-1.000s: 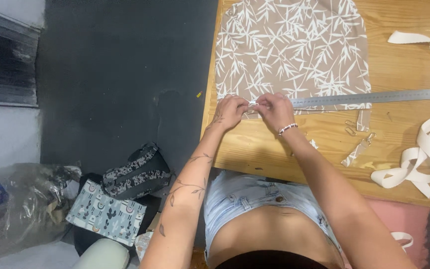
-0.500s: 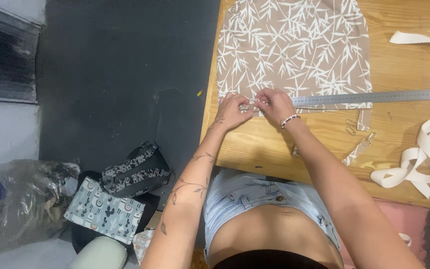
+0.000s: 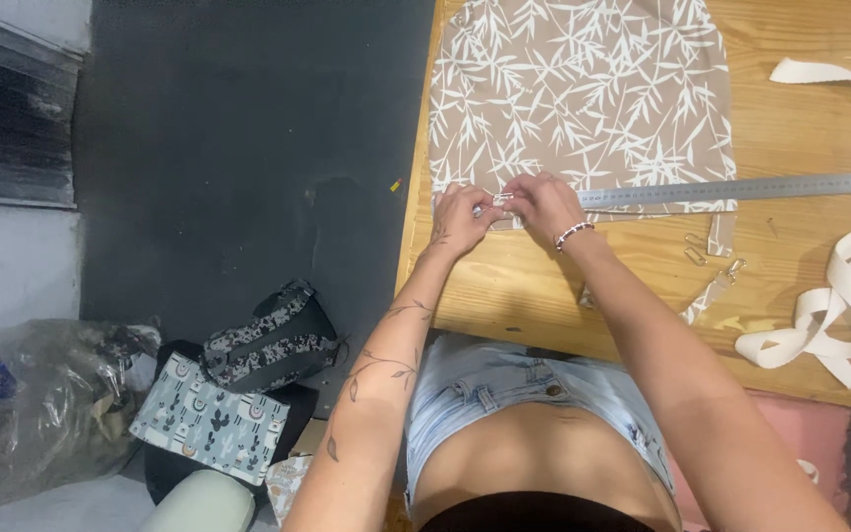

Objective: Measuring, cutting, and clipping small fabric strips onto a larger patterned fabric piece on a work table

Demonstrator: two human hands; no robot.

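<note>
- Step in hand, as judged: fixing the near edge of the leaf-print fabric (image 3: 583, 99), likely pinning or clipping a fold at its lower left corner. The rig's rule holds: nothing is offered on what follows, only that the work at this corner looks unfinished, with the rest of the edge lying loose to the right of the hands.
- Left hand (image 3: 460, 217): fingers curled together, tips pinched on the fabric edge and meeting the other hand's tips. Closed on cloth; whether it also grips the small object is too small to tell.
- Right hand (image 3: 542, 204): fingers bent and drawn together, pinched on a small pale clip or pin (image 3: 497, 201) at the fabric edge, just left of its knuckles. A beaded bracelet (image 3: 574, 233) sits on the wrist.
- Leaf-print fabric: tan with white leaves, flat on the wooden table (image 3: 800, 286), stretching away beyond both hands; its near hem runs under the fingertips.
- Steel ruler (image 3: 741, 187): lies along the hem, starting beside the right hand and running off to its right.
- Small metal clips (image 3: 701, 251): near the right wrist, to its right.
- Cream webbing strap (image 3: 839, 296): well right of the right hand, loosely heaped.
- Patterned pouches (image 3: 238, 394): on the dark floor, well left of the left forearm.
</note>
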